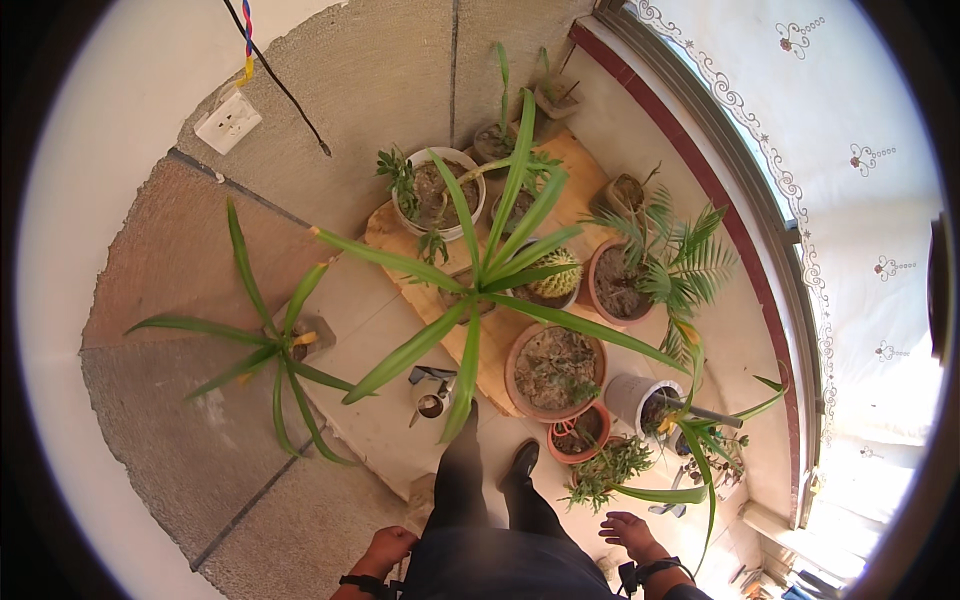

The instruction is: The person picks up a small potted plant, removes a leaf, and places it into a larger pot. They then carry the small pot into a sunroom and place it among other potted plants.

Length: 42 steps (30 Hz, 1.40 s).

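Note:
My left hand [390, 547] hangs beside my left thigh with its fingers curled in, and I see nothing in it. On the other side, my right hand [632, 534] is held out empty, palm partly turned in and fingers loosely apart. Nearest to it is a bushy green potted plant [610, 468], which it does not touch. A long-leaved plant [692, 425] leans out of a white pot [636, 402] just beyond. Straight ahead, a small orange pot [580, 434] stands against a larger terracotta pot [555, 370] of dry soil.
A wooden board [395, 240] carries several pots, among them a white bucket [440, 195], a round cactus [555, 275] and a fern-like palm [680, 255]. Tall strappy plants [480, 285] spread over it. A small metal watering can [430, 403] stands near my feet. A curtained window [850, 200] is at right.

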Available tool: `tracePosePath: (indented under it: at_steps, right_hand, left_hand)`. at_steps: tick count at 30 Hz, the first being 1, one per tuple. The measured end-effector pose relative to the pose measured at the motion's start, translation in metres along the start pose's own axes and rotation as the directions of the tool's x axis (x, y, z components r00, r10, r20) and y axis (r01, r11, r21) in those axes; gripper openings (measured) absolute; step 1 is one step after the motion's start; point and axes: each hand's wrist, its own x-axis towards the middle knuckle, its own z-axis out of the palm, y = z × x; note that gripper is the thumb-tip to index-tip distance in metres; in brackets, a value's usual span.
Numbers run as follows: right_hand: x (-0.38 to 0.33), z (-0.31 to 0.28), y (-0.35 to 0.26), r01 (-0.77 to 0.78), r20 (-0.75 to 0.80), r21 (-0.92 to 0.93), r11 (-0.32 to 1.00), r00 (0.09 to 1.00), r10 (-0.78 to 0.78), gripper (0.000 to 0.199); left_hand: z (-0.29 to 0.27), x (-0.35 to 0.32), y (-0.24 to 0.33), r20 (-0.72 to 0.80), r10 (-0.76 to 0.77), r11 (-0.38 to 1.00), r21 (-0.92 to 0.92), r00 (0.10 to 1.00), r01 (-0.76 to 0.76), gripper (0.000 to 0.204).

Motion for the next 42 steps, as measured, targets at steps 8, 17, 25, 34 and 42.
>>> tracePosePath:
  at_steps: [8,17,25,34,42]
  right_hand:
    - [-0.003,0.006,-0.006,0.02,0.004,-0.021,1.0,1.0,-0.02,0.04]
    - [-0.01,0.012,-0.002,0.035,-0.01,0.014,0.999,0.999,-0.035,0.039]
    - [-0.007,0.012,0.027,0.062,-0.005,0.116,0.991,0.998,-0.061,0.045]
    - [-0.005,0.002,0.091,0.088,-0.005,0.295,0.951,0.996,-0.091,0.046]
    - [-0.003,-0.019,0.172,0.13,-0.024,0.434,0.892,0.991,-0.132,0.045]
  left_hand:
    - [-0.005,0.003,-0.01,0.019,0.031,0.999,-0.037,0.999,-0.03,0.022]
    - [-0.012,-0.004,0.0,0.016,0.097,0.995,-0.021,0.995,-0.096,0.015]
    - [-0.021,-0.003,0.006,0.016,0.117,0.993,0.002,0.993,-0.117,0.008]
    - [-0.015,-0.002,0.015,0.015,0.24,0.945,0.226,0.971,-0.237,0.01]
    - [0.017,-0.018,0.023,0.02,0.33,0.865,0.394,0.944,-0.31,0.012]
